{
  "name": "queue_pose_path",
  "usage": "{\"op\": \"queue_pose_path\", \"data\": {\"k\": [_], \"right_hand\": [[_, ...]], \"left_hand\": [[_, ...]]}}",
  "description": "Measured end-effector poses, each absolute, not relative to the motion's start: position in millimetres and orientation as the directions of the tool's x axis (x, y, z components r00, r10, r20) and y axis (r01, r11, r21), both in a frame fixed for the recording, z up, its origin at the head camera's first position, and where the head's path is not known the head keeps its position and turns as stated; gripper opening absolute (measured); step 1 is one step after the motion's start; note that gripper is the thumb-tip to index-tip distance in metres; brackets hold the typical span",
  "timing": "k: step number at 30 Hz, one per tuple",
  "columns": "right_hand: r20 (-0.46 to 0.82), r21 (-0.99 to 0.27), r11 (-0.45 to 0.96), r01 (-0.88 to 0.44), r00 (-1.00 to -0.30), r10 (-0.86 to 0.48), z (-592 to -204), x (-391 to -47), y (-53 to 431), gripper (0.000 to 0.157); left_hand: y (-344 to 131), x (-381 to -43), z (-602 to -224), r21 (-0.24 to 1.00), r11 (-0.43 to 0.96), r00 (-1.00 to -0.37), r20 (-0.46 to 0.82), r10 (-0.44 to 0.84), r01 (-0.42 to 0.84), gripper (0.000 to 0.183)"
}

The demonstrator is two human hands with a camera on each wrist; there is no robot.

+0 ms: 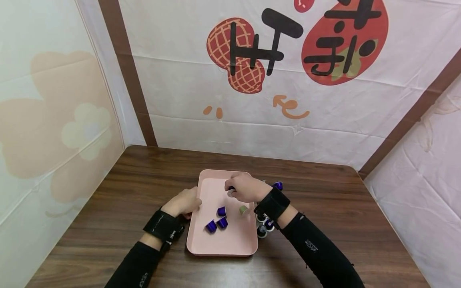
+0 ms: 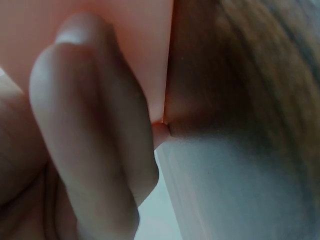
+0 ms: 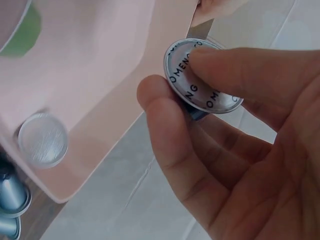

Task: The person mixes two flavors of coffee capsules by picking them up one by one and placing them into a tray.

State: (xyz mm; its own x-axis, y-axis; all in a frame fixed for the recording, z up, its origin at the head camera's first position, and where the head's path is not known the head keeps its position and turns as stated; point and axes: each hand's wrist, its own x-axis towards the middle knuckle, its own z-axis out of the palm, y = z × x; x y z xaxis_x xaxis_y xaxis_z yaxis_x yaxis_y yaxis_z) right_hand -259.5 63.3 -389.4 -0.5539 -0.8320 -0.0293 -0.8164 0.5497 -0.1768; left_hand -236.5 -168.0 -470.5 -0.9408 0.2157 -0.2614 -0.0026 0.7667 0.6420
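Observation:
My right hand (image 1: 248, 188) pinches a coffee capsule (image 3: 200, 75) over the far part of the pink tray (image 1: 223, 249). Thumb and fingertips grip its silver lid, printed with dark letters, and its dark body shows below. Along the tray's left side, my left hand (image 1: 185, 201) holds the rim with curled fingers (image 2: 85, 135). Several blue capsules (image 1: 211, 227) lie in the tray's near left half. A light green capsule (image 1: 244, 209) is on its side near the right rim. By the tray's corner in the right wrist view is a silver-lidded capsule (image 3: 44, 140).
Beside the tray's right edge, more capsules (image 1: 262, 231) sit on the wooden table (image 1: 317, 196), partly hidden by my right wrist. A blue capsule (image 1: 278, 185) lies farther back. Printed cloth (image 1: 173, 92) hangs behind the table.

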Motion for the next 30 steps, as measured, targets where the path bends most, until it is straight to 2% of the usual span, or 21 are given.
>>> {"op": "queue_pose_path", "data": {"k": [6,11,18,24,30], "right_hand": [[-0.022,-0.101,0.56,-0.822,-0.561,-0.828,-389,-257,50,0.014],[-0.024,-0.095,0.556,-0.826,-0.557,-0.83,-388,-256,43,0.014],[-0.082,-0.134,0.593,-0.794,-0.587,-0.805,-387,-255,41,0.023],[-0.076,-0.14,0.593,-0.793,-0.588,-0.805,-389,-257,55,0.022],[-0.134,-0.251,0.658,-0.71,-0.648,-0.75,-390,-263,77,0.022]], "left_hand": [[-168,-238,-471,0.645,0.764,-0.942,-0.258,0.215,-0.002,0.027],[-167,-237,-473,0.655,0.755,-0.942,-0.257,0.213,-0.008,0.024],[-168,-236,-472,0.642,0.767,-0.942,-0.26,0.212,-0.005,0.027],[-169,-235,-471,0.637,0.771,-0.944,-0.257,0.209,-0.003,0.029],[-167,-234,-469,0.637,0.771,-0.942,-0.258,0.217,0.003,0.026]]}}
